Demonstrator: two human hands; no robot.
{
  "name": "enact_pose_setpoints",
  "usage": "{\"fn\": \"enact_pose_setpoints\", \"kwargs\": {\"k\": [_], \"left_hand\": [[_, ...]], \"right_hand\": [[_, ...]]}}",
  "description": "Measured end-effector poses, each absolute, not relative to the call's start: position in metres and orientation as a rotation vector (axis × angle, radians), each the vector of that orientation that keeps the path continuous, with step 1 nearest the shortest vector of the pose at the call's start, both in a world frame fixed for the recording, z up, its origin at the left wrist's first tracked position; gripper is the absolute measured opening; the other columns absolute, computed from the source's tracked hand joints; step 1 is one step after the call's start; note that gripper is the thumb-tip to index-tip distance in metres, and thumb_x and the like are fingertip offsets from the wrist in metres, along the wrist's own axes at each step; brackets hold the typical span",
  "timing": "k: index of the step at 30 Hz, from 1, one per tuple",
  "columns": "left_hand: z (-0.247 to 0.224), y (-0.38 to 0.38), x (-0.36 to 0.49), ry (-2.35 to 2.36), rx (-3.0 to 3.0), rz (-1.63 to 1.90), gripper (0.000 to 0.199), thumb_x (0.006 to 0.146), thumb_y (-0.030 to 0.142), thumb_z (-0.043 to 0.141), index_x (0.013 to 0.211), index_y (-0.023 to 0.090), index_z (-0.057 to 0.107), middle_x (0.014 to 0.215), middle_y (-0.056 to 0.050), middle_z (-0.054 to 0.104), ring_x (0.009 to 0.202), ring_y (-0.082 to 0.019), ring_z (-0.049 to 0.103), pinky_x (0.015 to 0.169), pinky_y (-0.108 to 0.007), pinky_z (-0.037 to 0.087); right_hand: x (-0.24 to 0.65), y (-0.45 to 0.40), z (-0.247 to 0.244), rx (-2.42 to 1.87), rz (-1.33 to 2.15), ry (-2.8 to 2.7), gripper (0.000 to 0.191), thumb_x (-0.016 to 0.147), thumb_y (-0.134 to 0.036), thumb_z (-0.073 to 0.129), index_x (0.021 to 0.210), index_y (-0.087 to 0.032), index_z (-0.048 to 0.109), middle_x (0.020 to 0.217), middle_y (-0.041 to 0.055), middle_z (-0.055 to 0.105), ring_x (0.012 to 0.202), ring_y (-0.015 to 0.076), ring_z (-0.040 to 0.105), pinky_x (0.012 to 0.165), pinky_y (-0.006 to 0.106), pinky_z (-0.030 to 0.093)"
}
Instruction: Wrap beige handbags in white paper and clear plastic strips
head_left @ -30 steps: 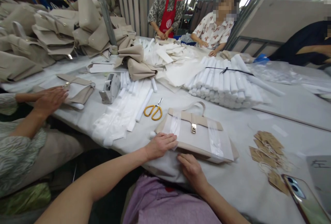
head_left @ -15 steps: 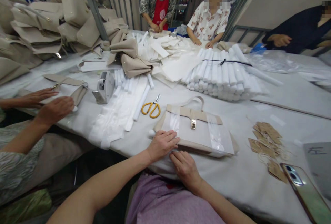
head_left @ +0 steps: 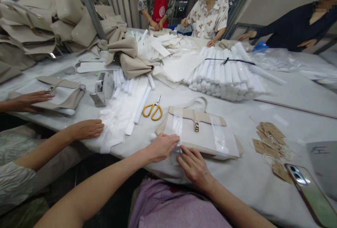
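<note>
A beige handbag lies flat in front of me, its flap, metal turn lock and handle away from me. White sheeting covers its front, and clear tape runs over it in two bands. My left hand is closed at the bag's near left edge, its fingertips pinching the end of the left tape band. Just right of it, my right hand has its fingers stretched out, with the index fingertip touching the same tape end. The undersides of both hands' fingers are hidden.
Yellow-handled scissors, a tape dispenser and white rolls lie beyond. Tags and a phone are at right. At left, a co-worker's hand rests by white strips, near another bag.
My right hand has risen to the bag's near edge and its fingers have straightened. My left fingers have drawn together. The neighbour's nearer hand has moved right, from their bag to the white strips.
</note>
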State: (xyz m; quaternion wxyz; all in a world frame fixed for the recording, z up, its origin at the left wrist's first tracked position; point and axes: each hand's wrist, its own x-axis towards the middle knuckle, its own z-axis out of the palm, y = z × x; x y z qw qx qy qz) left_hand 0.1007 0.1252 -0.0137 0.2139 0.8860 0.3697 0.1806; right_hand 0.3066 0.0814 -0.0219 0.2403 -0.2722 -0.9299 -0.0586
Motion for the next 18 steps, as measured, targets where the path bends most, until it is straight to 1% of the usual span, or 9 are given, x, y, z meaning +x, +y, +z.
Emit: {"fn": "enact_pose_setpoints", "kwargs": {"k": [2, 4, 7, 9, 11, 13, 18], "left_hand": [[-0.011, 0.132, 0.099, 0.957, 2.535, 0.419, 0.028, 0.093, 0.016, 0.037, 0.113, 0.022, 0.054, 0.111, -0.004, 0.066, 0.104, -0.016, 0.061, 0.081, -0.030, 0.041], [-0.015, 0.136, 0.097, 0.876, 2.634, 0.414, 0.028, 0.092, 0.016, 0.041, 0.113, 0.025, 0.057, 0.116, -0.004, 0.065, 0.109, -0.017, 0.059, 0.079, -0.029, 0.039], [-0.028, 0.137, 0.094, 0.854, 2.709, 0.520, 0.031, 0.092, 0.019, 0.042, 0.119, 0.027, 0.057, 0.126, -0.005, 0.061, 0.118, -0.017, 0.054, 0.079, -0.030, 0.037], [-0.037, 0.134, 0.093, 0.883, 2.741, 0.582, 0.035, 0.092, 0.020, 0.042, 0.123, 0.028, 0.055, 0.130, -0.004, 0.059, 0.122, -0.016, 0.052, 0.081, -0.031, 0.037], [-0.044, 0.130, 0.094, 0.917, 2.777, 0.603, 0.039, 0.091, 0.018, 0.044, 0.126, 0.030, 0.053, 0.134, -0.002, 0.057, 0.124, -0.016, 0.050, 0.083, -0.032, 0.037], [-0.049, 0.125, 0.095, 0.954, 2.810, 0.618, 0.040, 0.091, 0.017, 0.044, 0.127, 0.031, 0.052, 0.135, -0.001, 0.055, 0.125, -0.017, 0.048, 0.085, -0.033, 0.036], [-0.063, 0.117, 0.100, 1.032, 2.897, 0.743, 0.035, 0.094, 0.020, 0.043, 0.126, 0.030, 0.052, 0.136, -0.001, 0.055, 0.126, -0.020, 0.047, 0.089, -0.035, 0.037]], "right_hand": [[0.308, 0.083, -0.019, -0.760, -0.140, -2.559, 0.024, 0.092, -0.006, 0.041, 0.099, -0.013, 0.063, 0.095, 0.0113, 0.069, 0.118, 0.0234, 0.055, 0.091, 0.039, 0.042], [0.309, 0.084, -0.016, -0.766, -0.133, -2.571, 0.022, 0.092, -0.006, 0.043, 0.100, -0.012, 0.063, 0.093, 0.0103, 0.069, 0.116, 0.0225, 0.056, 0.089, 0.038, 0.041], [0.308, 0.083, -0.015, -0.760, -0.127, -2.572, 0.022, 0.092, -0.006, 0.043, 0.099, -0.012, 0.063, 0.090, 0.0090, 0.069, 0.115, 0.0224, 0.055, 0.091, 0.040, 0.038], [0.307, 0.079, -0.016, -0.795, -0.125, -2.550, 0.023, 0.093, -0.008, 0.042, 0.098, -0.014, 0.063, 0.095, 0.0088, 0.068, 0.112, 0.0225, 0.056, 0.091, 0.041, 0.036], [0.304, 0.074, -0.017, -0.848, -0.124, -2.541, 0.024, 0.094, -0.010, 0.041, 0.098, -0.016, 0.063, 0.099, 0.0084, 0.068, 0.105, 0.0215, 0.057, 0.091, 0.042, 0.035], [0.302, 0.069, -0.018, -0.888, -0.116, -2.551, 0.025, 0.095, -0.012, 0.039, 0.099, -0.015, 0.063, 0.100, 0.0084, 0.068, 0.095, 0.0200, 0.057, 0.088, 0.041, 0.035], [0.293, 0.062, -0.022, -0.915, -0.059, -2.585, 0.027, 0.094, -0.011, 0.037, 0.091, -0.013, 0.064, 0.080, 0.0084, 0.063, 0.081, 0.0192, 0.053, 0.075, 0.036, 0.040]]}}
